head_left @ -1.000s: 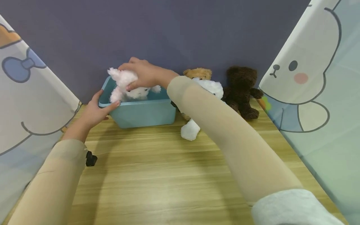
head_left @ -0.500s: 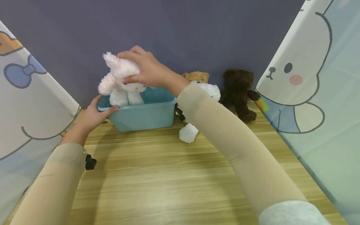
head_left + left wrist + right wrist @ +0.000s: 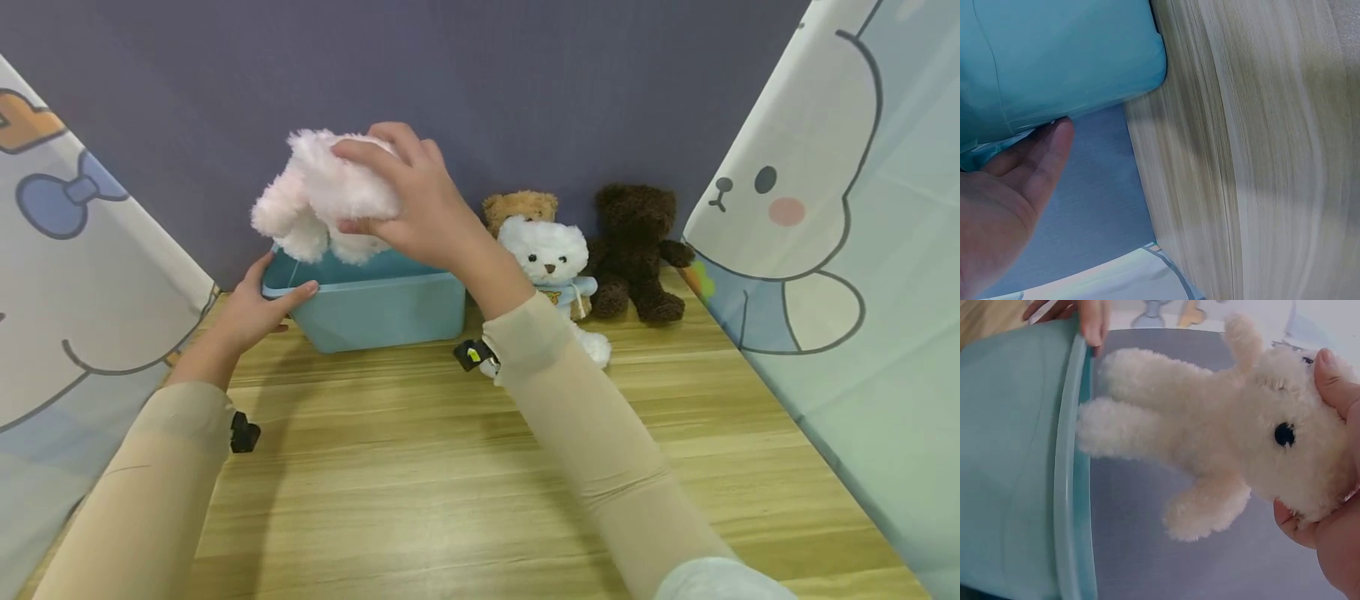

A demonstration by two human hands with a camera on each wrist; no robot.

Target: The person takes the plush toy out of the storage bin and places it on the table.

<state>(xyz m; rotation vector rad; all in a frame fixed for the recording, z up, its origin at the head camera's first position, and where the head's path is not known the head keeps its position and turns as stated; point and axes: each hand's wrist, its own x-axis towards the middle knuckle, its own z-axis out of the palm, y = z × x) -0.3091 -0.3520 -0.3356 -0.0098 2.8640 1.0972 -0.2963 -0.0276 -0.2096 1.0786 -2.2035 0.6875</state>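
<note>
My right hand (image 3: 427, 200) grips a fluffy pinkish-white plush toy (image 3: 341, 187) by its head, above the light blue bin (image 3: 375, 312). Both legs of the toy hang over the bin's opening. In the right wrist view, the toy (image 3: 1179, 419) shows a dark eye, and my thumb and fingers press into its head from two sides. At the bin's left end, my left hand (image 3: 258, 304) holds the rim, its thumb over the top edge. The left wrist view has the left fingers (image 3: 1047, 156) against the bin's outer wall (image 3: 1072, 50).
Right of the bin sit a white teddy bear (image 3: 547, 250) in a blue top, a tan bear (image 3: 517, 208) partly hidden behind it, and a dark brown bear (image 3: 637, 250). A grey wall (image 3: 562, 92) rises behind the wooden table (image 3: 420, 467); cartoon-print cloths flank it.
My right hand has raised the plush toy out of the bin and tilted it. The right forearm has shifted, uncovering the white bear. My left hand keeps its hold on the bin.
</note>
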